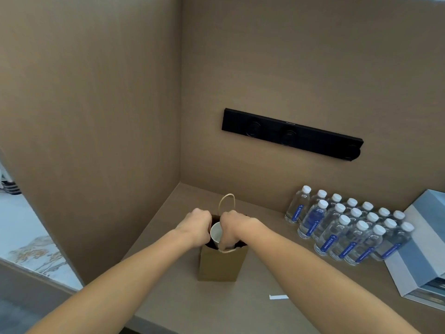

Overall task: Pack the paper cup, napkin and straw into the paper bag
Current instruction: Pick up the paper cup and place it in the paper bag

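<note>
Countertop point(192, 302) in a brown alcove fills the head view, and a brown paper bag point(221, 263) stands upright on it, its long axis vertical and its open mouth facing up. One twisted paper handle point(226, 201) rises as a loop from the far rim; the near handle hangs folded over the front rim. Both bare forearms reach in from below and meet over the mouth.

The left hand point(196, 225) is curled shut at the bag's left rim, knuckles up; whether it pinches the rim or the cup cannot be told. The right hand point(234, 227) is closed too, its fingers pointing down into the mouth beside the cup. The white paper cup point(216, 233) sits between the two hands in the mouth of the bag, tilted, its open end facing towards the camera and a little left, its base hidden down inside.

On the countertop near the right forearm lies a small white strip point(278, 296), flat, long axis left to right; it is too small to identify. Further right stands a cluster of water bottles point(349, 227) with white caps, and beside them a grey box point(423, 249). A black bar point(292, 135) is fixed on the back wall.
</note>
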`<state>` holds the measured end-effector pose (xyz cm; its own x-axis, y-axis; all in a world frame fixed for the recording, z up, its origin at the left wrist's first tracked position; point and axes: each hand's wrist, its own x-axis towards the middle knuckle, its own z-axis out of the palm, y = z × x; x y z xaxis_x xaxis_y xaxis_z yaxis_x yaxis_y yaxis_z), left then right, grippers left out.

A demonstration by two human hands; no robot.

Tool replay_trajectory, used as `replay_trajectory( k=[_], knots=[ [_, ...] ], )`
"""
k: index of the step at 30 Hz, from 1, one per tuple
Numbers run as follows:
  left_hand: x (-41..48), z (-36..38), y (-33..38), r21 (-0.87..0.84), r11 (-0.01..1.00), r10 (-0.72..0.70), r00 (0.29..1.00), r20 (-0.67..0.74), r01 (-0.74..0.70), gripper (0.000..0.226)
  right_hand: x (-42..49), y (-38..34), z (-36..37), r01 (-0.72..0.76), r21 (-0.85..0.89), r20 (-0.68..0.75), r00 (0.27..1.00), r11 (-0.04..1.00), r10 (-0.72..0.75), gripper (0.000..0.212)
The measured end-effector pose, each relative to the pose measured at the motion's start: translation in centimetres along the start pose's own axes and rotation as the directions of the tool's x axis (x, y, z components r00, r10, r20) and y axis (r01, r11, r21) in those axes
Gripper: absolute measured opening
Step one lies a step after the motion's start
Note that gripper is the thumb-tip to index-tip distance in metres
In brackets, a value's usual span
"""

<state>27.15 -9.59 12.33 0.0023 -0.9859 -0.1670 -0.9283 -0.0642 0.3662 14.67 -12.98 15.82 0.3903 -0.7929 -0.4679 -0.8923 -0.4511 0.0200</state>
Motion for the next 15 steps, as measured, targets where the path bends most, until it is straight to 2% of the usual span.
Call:
replay_trajectory(
  k=[2, 4, 6, 7, 9, 11, 15],
  knots=[
    [-0.2, -0.2, -0.2, 0.024, 0.998, 0.057, 0.998, 0.031, -0.058, 0.009, 0.7, -0.7, 0.1, -0.001, -0.073, 0.079, 0.997, 0.997, 0.007, 0.027],
    [-0.4, -0.2, -0.9, 0.027, 0.989, 0.14, 0.985, 0.104, -0.144, 0.013, 1.6, -1.1, 0.6, -0.021, -0.143, 0.206, 0.977, 0.989, 0.05, 0.022],
    [-0.5, -0.3, -1.7, 0.053, 0.972, 0.218, 0.961, 0.172, -0.23, 0.019, 2.5, -1.3, 1.2, -0.015, -0.092, 0.19, 0.981, 0.996, 0.033, 0.018],
    [-0.5, -0.3, -2.1, 0.07, 0.961, 0.249, 0.949, 0.194, -0.267, 0.021, 2.9, -1.4, 1.4, 0.013, -0.102, 0.171, 0.985, 0.995, 0.004, 0.017],
    [-0.5, -0.3, -2.9, 0.109, 0.933, 0.313, 0.924, 0.221, -0.342, 0.025, 3.3, -1.9, 1.5, 0.086, -0.164, 0.268, 0.963, 0.983, -0.04, 0.018],
    [-0.2, -0.4, -3.5, 0.135, 0.903, 0.37, 0.897, 0.242, -0.409, 0.027, 4.0, -2.8, 1.9, 0.087, -0.156, 0.329, 0.944, 0.984, -0.032, 0.026],
    [0.7, -0.6, -4.4, 0.127, 0.88, 0.411, 0.867, 0.281, -0.458, 0.027, 4.9, -3.7, 2.2, 0.119, -0.176, 0.331, 0.942, 0.977, -0.055, 0.025]
  ],
)
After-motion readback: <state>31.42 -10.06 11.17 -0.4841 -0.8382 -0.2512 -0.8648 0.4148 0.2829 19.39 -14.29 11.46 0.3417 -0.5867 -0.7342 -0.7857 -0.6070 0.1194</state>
